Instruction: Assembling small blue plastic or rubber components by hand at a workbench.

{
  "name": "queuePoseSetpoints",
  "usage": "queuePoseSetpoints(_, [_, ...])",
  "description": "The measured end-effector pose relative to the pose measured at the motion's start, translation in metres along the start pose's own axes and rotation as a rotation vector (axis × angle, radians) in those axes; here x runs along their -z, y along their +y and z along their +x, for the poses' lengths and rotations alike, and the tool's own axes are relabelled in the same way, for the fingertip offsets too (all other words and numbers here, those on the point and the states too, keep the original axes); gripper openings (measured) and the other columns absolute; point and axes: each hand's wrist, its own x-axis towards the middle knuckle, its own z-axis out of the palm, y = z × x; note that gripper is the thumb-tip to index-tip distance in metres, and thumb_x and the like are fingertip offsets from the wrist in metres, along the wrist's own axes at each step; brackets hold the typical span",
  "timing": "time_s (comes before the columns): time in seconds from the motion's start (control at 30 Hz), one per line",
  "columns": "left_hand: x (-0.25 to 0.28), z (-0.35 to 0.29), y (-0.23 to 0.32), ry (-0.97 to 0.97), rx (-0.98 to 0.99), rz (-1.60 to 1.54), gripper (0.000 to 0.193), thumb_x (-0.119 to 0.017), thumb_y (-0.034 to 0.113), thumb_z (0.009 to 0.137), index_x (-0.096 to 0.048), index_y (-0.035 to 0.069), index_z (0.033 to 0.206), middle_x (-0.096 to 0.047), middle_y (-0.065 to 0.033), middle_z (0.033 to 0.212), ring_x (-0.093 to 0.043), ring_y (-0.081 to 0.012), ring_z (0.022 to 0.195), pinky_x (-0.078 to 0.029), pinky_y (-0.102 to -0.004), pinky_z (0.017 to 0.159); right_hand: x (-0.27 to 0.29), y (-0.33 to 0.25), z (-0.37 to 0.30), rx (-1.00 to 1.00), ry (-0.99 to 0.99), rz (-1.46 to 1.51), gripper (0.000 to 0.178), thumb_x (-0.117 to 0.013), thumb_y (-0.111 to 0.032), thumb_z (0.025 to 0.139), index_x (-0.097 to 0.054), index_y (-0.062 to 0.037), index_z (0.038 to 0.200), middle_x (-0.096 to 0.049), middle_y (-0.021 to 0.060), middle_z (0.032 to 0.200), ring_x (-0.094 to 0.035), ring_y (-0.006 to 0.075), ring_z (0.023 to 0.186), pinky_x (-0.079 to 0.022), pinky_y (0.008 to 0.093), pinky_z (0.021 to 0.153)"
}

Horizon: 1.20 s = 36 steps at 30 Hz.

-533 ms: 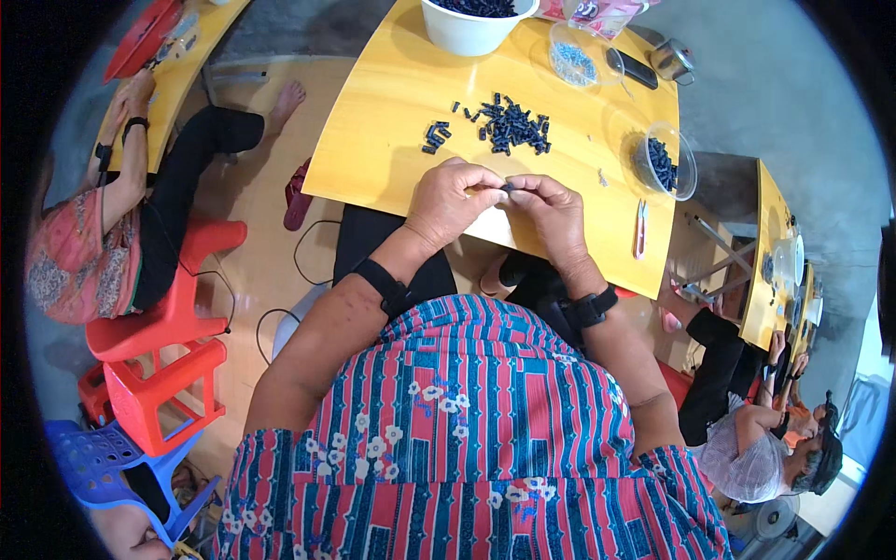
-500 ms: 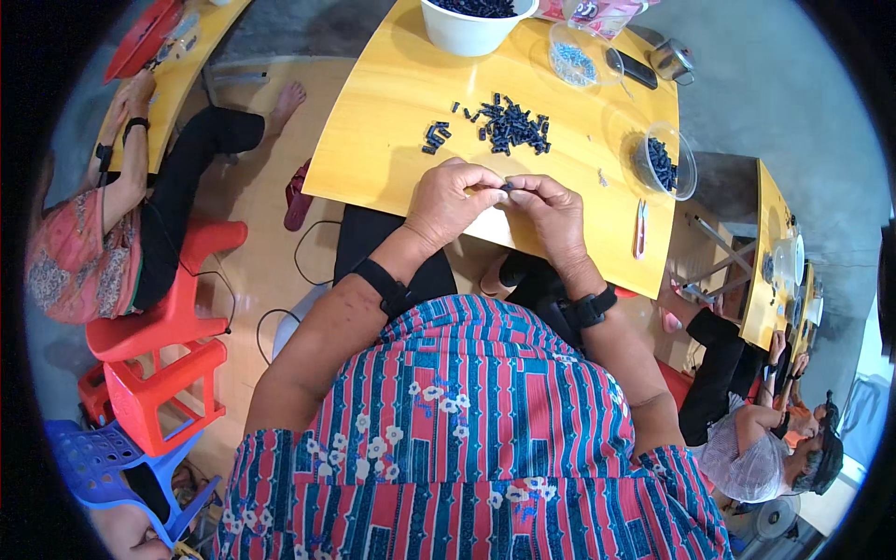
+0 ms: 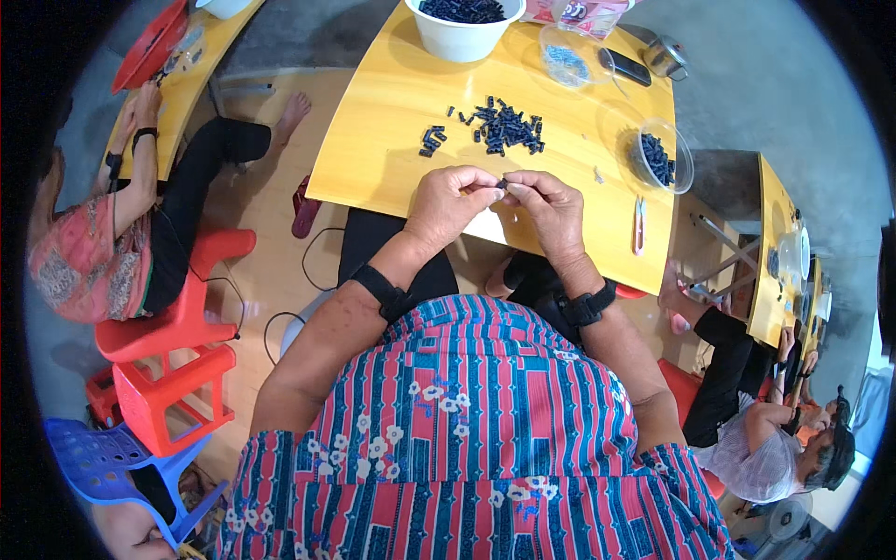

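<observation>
Between the fingertips of both hands, just above the table's near edge, is a small black piece (image 3: pixel 502 184). My left hand (image 3: pixel 448 201) pinches it from one side, my right hand (image 3: pixel 551 205) from the other, and the fingers cover most of it. Beyond my hands lies a heap of small black cylindrical pieces (image 3: pixel 507 128). A smaller group of black pieces (image 3: pixel 433 141) sits to its left, apart from the heap. Scissors-like snips with red handles (image 3: pixel 639 227) rest on the table to the right of my right hand.
On the yellow table (image 3: pixel 373 140) stand a white tub (image 3: pixel 464 39) of black pieces, a clear bowl (image 3: pixel 689 161) with black pieces, a clear container with blue bits (image 3: pixel 566 63), a black phone-like case (image 3: pixel 626 67) and a metal mug (image 3: pixel 665 58). Co-workers sit left and right.
The view has shifted slightly. Both hands still pinch the small black piece in about the same place, with the fingertips slightly turned. The heap and the group look unchanged.
</observation>
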Motion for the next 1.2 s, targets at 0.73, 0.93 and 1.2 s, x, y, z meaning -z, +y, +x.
queuePoseSetpoints(0.73, [0.005, -0.003, 0.000, -0.113, 0.068, -0.182, 0.017, -0.070, 0.010, 0.084, -0.073, -0.001, 0.096, -0.073, -0.0047, 0.083, -0.063, -0.0067, 0.076, -0.052, -0.0224, 0.070, 0.005, -0.008, 0.002, -0.130, -0.136, 0.153, 0.008, -0.063, 0.001, 0.089, -0.068, 0.0048, 0.093, -0.068, 0.0063, 0.079, -0.063, 0.0110, 0.071, -0.052, 0.0228, 0.068])
queuePoseSetpoints(0.93, [0.007, -0.002, -0.001, -0.119, 0.062, -0.154, 0.018, -0.071, 0.011, 0.083, -0.072, -0.002, 0.097, -0.072, -0.0044, 0.082, -0.063, -0.0070, 0.075, -0.052, -0.0225, 0.069, 0.002, -0.010, 0.000, -0.122, -0.103, 0.140, 0.007, -0.064, 0.001, 0.088, -0.069, 0.0046, 0.092, -0.069, 0.0064, 0.079, -0.063, 0.0105, 0.071, -0.052, 0.0228, 0.068])
queuePoseSetpoints(1.2, [-0.003, -0.004, 0.007, -0.087, 0.062, -0.074, 0.013, -0.071, 0.011, 0.082, -0.072, 0.001, 0.091, -0.071, -0.0048, 0.079, -0.064, -0.0088, 0.073, -0.051, -0.0246, 0.067, 0.007, 0.006, -0.005, 0.276, -0.033, -0.217, 0.009, -0.066, 0.001, 0.083, -0.071, 0.0005, 0.092, -0.068, 0.0074, 0.083, -0.063, 0.0134, 0.069, -0.052, 0.0250, 0.067])
